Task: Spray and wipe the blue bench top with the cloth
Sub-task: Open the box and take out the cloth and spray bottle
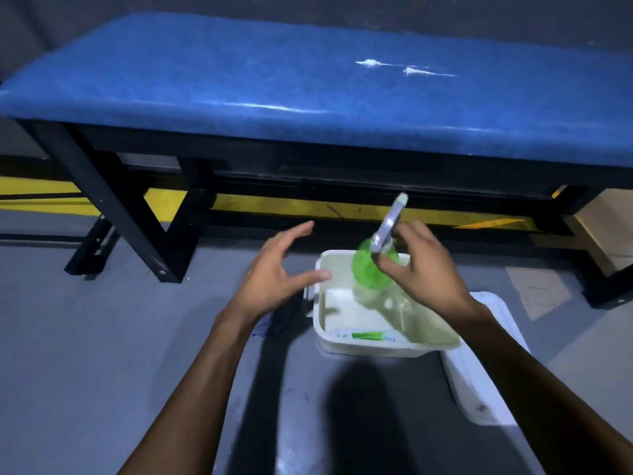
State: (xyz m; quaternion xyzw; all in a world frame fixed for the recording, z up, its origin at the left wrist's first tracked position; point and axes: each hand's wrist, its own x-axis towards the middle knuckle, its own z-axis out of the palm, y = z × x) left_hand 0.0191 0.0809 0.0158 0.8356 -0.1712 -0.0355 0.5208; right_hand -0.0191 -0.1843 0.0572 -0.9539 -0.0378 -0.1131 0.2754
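Observation:
The blue bench top (pixel 239 73) runs across the upper part of the view, with two white streaks of foam (pixel 404 67) on its right half. My right hand (pixel 424 265) grips the spray bottle (pixel 371 269) by its white trigger head, tilted, its green collar and clear body over the white tub (pixel 342 344) on the floor. My left hand (pixel 274 269) hovers left of the tub with fingers spread, holding nothing. A dark cloth (pixel 282 320) lies on the floor beside the tub, partly under my left wrist.
A white lid (pixel 479 382) lies on the grey floor right of the tub. A green-labelled tube (pixel 366 335) rests inside the tub. The bench's black legs (pixel 113 207) and a yellow floor stripe (pixel 274 204) stand behind.

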